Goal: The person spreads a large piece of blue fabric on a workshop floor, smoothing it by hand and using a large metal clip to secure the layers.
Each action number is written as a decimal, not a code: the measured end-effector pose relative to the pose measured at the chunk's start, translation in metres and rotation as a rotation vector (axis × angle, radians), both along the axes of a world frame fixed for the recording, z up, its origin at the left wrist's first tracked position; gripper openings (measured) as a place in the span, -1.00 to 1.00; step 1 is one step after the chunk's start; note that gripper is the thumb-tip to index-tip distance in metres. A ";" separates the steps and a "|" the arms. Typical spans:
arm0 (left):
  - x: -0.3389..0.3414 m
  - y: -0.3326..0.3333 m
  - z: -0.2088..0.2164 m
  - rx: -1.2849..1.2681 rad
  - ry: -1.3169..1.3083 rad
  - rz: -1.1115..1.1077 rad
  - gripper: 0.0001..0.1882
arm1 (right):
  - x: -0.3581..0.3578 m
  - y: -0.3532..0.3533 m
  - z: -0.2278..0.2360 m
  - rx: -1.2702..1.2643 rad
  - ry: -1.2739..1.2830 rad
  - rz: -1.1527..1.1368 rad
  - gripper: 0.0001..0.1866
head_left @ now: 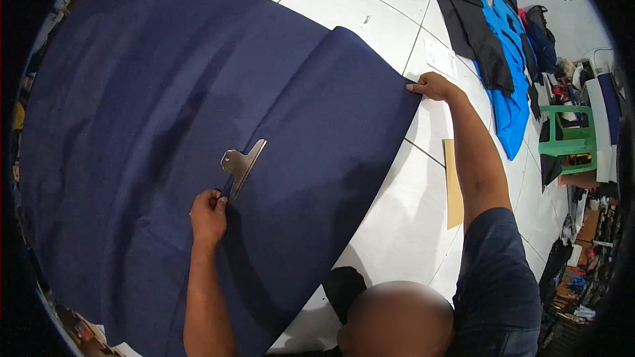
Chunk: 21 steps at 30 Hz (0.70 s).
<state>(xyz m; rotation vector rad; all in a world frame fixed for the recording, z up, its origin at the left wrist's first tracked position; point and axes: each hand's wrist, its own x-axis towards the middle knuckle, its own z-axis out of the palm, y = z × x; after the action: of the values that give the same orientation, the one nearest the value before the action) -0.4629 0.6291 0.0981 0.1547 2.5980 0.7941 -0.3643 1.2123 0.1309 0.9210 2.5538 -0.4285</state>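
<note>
A large sheet of navy blue fabric (132,106) lies over the floor with soft ripples and a raised fold. On that fold, near the middle of the sheet, sits a silver metal bulldog clip (246,166). Just below the clip, my left hand (208,217) is closed, pinching a bit of the fabric between thumb and fingers. My right arm reaches far forward, and my right hand (434,86) grips the fabric's far right corner with the thumb on top. The fabric between my two hands lies fairly smooth.
White floor tiles (397,218) show to the right. A tan cardboard strip (453,185) and a white paper (440,57) lie there. Black cloth (469,26) and bright blue cloth (512,116) are piled at far right, near a green plastic stool (569,133) and clutter.
</note>
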 end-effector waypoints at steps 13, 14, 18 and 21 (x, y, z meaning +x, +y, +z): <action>-0.010 0.004 0.013 -0.013 -0.164 -0.069 -0.79 | 0.026 -0.017 0.012 -0.296 0.137 -0.329 -0.56; -0.012 0.003 0.013 -0.051 -0.167 -0.094 -0.79 | 0.026 -0.023 0.010 -0.307 0.206 -0.376 -0.58; -0.014 0.002 0.015 0.005 -0.250 -0.069 -0.80 | 0.037 -0.024 -0.006 -0.341 0.388 -0.508 -0.60; -0.005 0.011 0.016 -0.005 -0.191 -0.080 -0.81 | 0.040 -0.027 -0.014 -0.397 0.456 -0.563 -0.58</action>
<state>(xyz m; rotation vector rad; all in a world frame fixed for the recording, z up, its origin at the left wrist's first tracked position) -0.4683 0.6399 0.1140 0.1716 2.3991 0.7360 -0.3244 1.1856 0.1169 1.5058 2.3847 -1.3909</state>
